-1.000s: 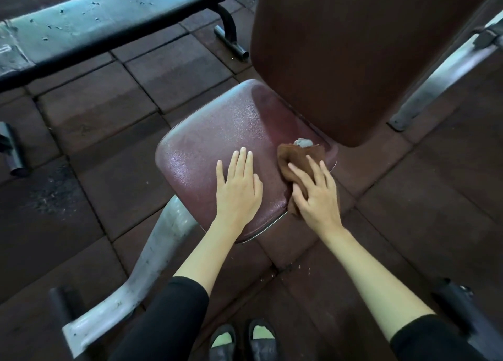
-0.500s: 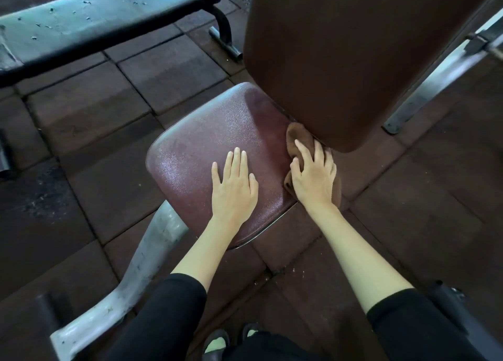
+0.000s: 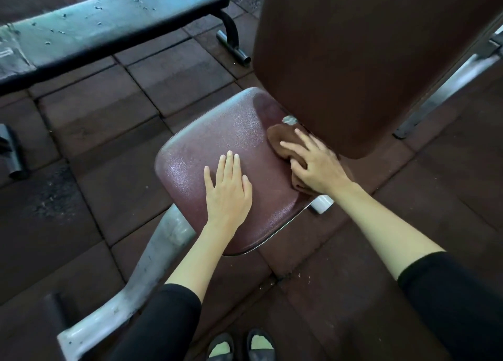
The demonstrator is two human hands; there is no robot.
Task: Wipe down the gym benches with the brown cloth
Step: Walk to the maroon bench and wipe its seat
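With the left hand (image 3: 228, 194) flat and open on the seat pad (image 3: 196, 164) and the right hand (image 3: 318, 167) pressing the bunched brown cloth (image 3: 280, 140) under spread fingers beside the backrest (image 3: 367, 61), the loosely pinned cloth could snag in that gap or slip off the pad's edge.

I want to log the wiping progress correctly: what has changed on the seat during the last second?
The right hand slid the brown cloth along the right edge of the seat, away from the person and toward the backrest. It presses the cloth as before. The left hand stayed flat on the seat. Nothing was picked up or let go.
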